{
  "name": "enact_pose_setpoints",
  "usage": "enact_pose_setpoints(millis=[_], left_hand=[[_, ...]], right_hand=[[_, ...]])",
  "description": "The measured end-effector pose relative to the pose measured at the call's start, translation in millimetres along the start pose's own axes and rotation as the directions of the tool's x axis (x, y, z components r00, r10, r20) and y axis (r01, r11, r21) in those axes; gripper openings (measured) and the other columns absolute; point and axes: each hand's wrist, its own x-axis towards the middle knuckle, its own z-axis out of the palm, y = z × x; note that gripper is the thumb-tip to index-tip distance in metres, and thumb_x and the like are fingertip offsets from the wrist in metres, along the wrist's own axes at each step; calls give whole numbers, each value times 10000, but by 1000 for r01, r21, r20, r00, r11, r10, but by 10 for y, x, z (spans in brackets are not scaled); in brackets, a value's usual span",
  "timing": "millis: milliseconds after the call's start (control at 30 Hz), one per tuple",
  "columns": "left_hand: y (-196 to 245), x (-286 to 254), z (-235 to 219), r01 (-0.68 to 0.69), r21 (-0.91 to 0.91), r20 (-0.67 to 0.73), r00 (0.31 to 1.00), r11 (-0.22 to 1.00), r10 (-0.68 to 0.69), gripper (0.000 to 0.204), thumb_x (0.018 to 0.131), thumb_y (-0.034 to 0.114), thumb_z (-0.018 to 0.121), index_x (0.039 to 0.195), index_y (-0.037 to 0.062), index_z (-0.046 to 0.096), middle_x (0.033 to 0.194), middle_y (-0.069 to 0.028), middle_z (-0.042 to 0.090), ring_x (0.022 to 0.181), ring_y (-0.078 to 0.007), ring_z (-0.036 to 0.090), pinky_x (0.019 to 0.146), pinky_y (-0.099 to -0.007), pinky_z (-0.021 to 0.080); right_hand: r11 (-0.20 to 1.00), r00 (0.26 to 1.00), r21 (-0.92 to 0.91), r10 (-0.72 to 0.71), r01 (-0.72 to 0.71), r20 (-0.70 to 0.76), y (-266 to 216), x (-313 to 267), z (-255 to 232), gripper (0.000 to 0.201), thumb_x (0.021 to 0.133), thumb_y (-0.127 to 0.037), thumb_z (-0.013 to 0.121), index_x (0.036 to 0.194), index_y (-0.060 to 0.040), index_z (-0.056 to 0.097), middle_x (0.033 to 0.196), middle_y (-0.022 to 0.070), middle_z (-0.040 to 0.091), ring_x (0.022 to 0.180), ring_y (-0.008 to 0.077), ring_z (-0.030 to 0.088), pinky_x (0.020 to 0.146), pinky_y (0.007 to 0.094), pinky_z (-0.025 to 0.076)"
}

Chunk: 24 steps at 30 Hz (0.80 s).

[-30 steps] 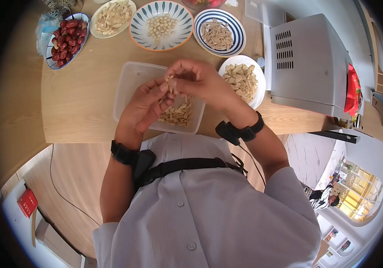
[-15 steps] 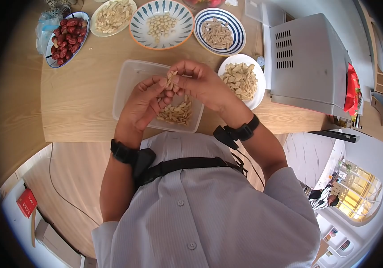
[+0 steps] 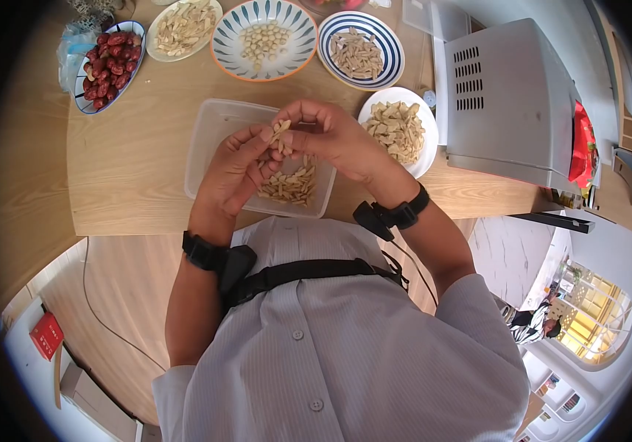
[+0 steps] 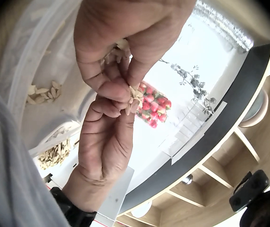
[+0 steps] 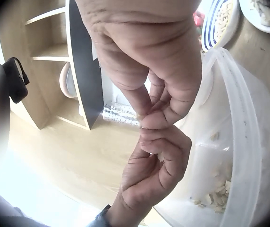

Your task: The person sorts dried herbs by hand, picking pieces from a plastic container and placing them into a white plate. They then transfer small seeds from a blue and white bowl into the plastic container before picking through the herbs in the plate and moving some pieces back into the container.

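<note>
Over a translucent plastic box (image 3: 199, 151) on the table, my two hands meet at the fingertips. Pale dried slices (image 3: 281, 132) stick up between them, pinched by the thumb and fingers of my left hand (image 3: 229, 168) and my right hand (image 3: 333, 144). In the left wrist view the pinched slices (image 4: 136, 97) form a small cluster, and more lie within the curled fingers of my left hand (image 4: 125, 38). Loose slices (image 3: 294, 188) cover the near right part of the box's floor. The right wrist view mostly hides the held slices behind the fingers.
A white plate (image 3: 430, 151) of pale chunks stands right of the box. Behind it are a blue-striped plate (image 3: 395, 74), a leaf-patterned bowl (image 3: 227, 59), a cream plate (image 3: 214, 37) of slices and a dish of red dates (image 3: 113, 66). A grey appliance (image 3: 507, 110) stands at right.
The slices between the fingertips show more clearly now than a second ago, as my fingers have shifted a little. Both hands stay over the box.
</note>
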Motion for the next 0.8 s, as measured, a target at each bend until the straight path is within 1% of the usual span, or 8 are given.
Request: enact_pose_setpoints(millis=[167, 267, 333, 467, 567, 667, 767, 800], left_hand=[[-27, 13, -14, -3, 65, -14, 1000, 998, 4, 177, 1039, 193, 676, 1112, 32, 686, 947, -33, 717, 824, -99, 674, 777, -247, 578], [-24, -6, -7, -4, 102, 10, 1000, 995, 3, 193, 1047, 204, 665, 1124, 27, 677, 948, -33, 714, 837, -102, 672, 791, -252, 575], [-42, -4, 15, -14, 119, 17, 1000, 993, 12, 207, 1052, 214, 658, 1131, 24, 672, 948, -33, 711, 847, -104, 670, 802, -258, 574], [-62, -1, 9, -23, 127, 40, 999, 992, 19, 219, 1057, 230, 653, 1128, 23, 670, 957, -35, 710, 859, -109, 669, 812, -264, 574], [-54, 1, 12, -25, 114, 45, 999, 993, 21, 210, 1057, 226, 652, 1121, 27, 666, 966, -37, 709, 859, -110, 671, 821, -266, 580], [-36, -2, -21, -28, 92, 52, 998, 995, 23, 194, 1056, 215, 653, 1116, 30, 660, 977, -41, 707, 861, -112, 671, 831, -267, 585], [-30, -5, -29, -19, 96, 56, 998, 995, 14, 181, 1056, 203, 652, 1112, 31, 654, 983, -46, 705, 866, -111, 668, 835, -266, 587], [-25, -16, -10, -20, 97, 58, 998, 995, 14, 177, 1057, 199, 650, 1111, 31, 653, 984, -48, 705, 867, -111, 666, 833, -264, 586]], right_hand=[[998, 999, -59, -26, 28, 35, -38, 2, -5, 243, 989, -124, 729, 1180, 3, 650, 1016, 66, 721, 896, 123, 693, 806, 276, 566], [996, 997, -84, 1, 5, 75, -39, 1, -51, 261, 978, -101, 733, 1211, -26, 640, 1038, 39, 702, 922, 115, 686, 784, 266, 547], [996, 996, -83, 24, -17, 83, -47, -18, -63, 259, 975, -96, 736, 1204, -23, 639, 1041, 39, 704, 921, 113, 686, 784, 264, 551], [994, 994, -102, 46, -36, 98, -39, -20, -102, 265, 968, -88, 743, 1201, -21, 636, 1036, 37, 708, 915, 107, 684, 786, 258, 557], [992, 991, -126, 25, -9, 129, -11, 6, -148, 256, 965, -78, 744, 1190, -25, 634, 1023, 39, 712, 898, 99, 677, 780, 260, 557], [991, 987, -134, 8, 14, 161, 30, 38, -187, 199, 946, -45, 750, 1108, 2, 645, 1008, 66, 706, 849, 133, 699, 728, 277, 584], [986, 982, -165, 22, 9, 186, 51, 49, -205, 174, 942, -38, 751, 1081, -1, 654, 987, 61, 706, 827, 124, 689, 732, 281, 585], [990, 984, -144, 33, -8, 174, 52, 41, -201, 173, 944, -42, 749, 1084, -7, 653, 986, 53, 706, 821, 114, 686, 734, 270, 579]])
